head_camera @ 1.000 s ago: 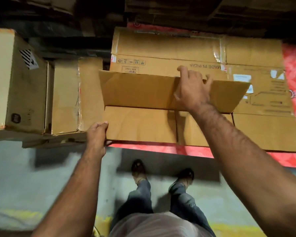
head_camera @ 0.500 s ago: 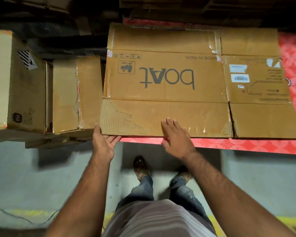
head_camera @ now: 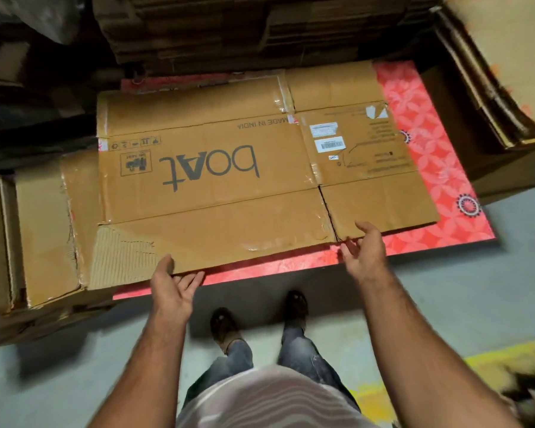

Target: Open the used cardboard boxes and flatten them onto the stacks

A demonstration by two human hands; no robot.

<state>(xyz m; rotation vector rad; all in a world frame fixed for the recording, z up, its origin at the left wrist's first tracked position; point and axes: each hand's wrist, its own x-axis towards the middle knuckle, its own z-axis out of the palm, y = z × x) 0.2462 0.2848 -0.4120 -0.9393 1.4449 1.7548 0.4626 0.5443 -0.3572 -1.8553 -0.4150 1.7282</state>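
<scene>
A flattened brown cardboard box [head_camera: 217,180] printed "boAt" lies mid-frame on a red patterned sheet [head_camera: 430,143]. The left hand [head_camera: 172,285] touches its near edge, fingers loosely spread. The right hand [head_camera: 365,250] hovers at lower right, fingers apart, holding nothing.

**Colours and patterns on view**

Flattened cardboard box [head_camera: 217,193]: brown, dark grey lettering, white labels [head_camera: 329,145]. Sheet beneath [head_camera: 439,168]: red-pink with a paler floral repeat and dark round medallions. Floor [head_camera: 491,288]: pale grey, with a yellow painted stripe [head_camera: 488,362]. Shirt [head_camera: 272,400]: grey and white wavy stripes. Trousers [head_camera: 300,350]: dark blue-grey. Shoes [head_camera: 295,305]: dark brown.
</scene>
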